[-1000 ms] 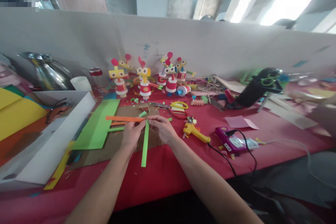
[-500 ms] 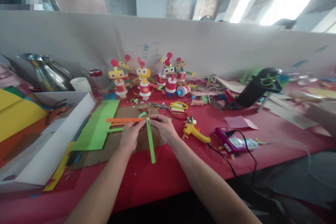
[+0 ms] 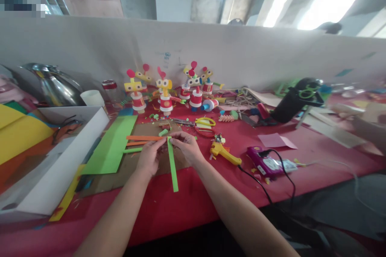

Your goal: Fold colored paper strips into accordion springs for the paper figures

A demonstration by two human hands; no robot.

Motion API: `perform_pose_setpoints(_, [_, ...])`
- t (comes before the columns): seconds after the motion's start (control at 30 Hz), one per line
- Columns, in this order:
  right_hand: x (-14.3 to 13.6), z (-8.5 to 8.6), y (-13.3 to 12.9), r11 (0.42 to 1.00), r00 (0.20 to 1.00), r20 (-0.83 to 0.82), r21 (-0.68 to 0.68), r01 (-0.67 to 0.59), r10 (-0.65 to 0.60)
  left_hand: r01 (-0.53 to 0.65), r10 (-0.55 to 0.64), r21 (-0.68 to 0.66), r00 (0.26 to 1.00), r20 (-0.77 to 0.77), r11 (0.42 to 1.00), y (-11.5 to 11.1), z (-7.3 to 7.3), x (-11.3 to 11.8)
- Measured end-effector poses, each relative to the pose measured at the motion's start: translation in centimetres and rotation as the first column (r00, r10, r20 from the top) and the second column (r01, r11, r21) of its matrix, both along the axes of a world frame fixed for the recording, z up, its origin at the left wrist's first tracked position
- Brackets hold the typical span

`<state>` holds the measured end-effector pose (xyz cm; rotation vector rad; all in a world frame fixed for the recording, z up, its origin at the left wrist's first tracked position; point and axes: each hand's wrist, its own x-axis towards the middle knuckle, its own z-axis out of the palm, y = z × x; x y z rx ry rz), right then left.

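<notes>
My left hand (image 3: pixel 150 156) is closed, pinching an orange paper strip (image 3: pixel 138 138) that sticks out to the left. A green paper strip (image 3: pixel 173 168) hangs toward me from the fingertips of my right hand (image 3: pixel 186 146), also closed in a pinch. The two strips meet at a right angle where my fingertips come together. Behind my left hand, another orange strip and a green strip lie on a brown cardboard sheet (image 3: pixel 111 182). A small green folded paper spring (image 3: pixel 163 132) sits just beyond my fingers.
Several paper-cup figures (image 3: pixel 166 102) stand along the back. Scissors (image 3: pixel 205 121), a yellow glue gun (image 3: pixel 226 154) and a purple power strip (image 3: pixel 265 161) lie to the right. On the left are a green paper sheet (image 3: pixel 111 144) and a white box (image 3: pixel 60 164). A person's arm shows at far right.
The orange strip's free end has drawn in slightly toward my hands. Both hands stay pinched at the joint, and the green strip hangs nearly as before.
</notes>
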<state>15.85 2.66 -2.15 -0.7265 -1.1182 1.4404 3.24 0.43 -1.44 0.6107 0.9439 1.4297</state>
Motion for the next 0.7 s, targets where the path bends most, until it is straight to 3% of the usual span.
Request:
perform_pose_setpoints(0.3, [-0.1, -0.9, 0.3, 0.999, 1.0, -0.01, -0.042, -0.028, 0.028, 0.008, -0.008, 0.0, 0.999, -0.037, 1.0, -0.1, -0.1, 0.0])
perform_pose_setpoints(0.47, [-0.2, -0.5, -0.1, 0.998, 0.999, 0.026, -0.051, -0.022, 0.023, 0.043, -0.044, -0.011, 0.992, -0.118, 0.999, -0.2, 0.3, -0.5])
perform_pose_setpoints(0.7, [0.1, 0.1, -0.2, 0.973, 0.987, -0.01, -0.167, -0.16, 0.16, 0.161, -0.179, -0.13, 0.973, -0.145, 0.978, -0.2, 1.0, -1.2])
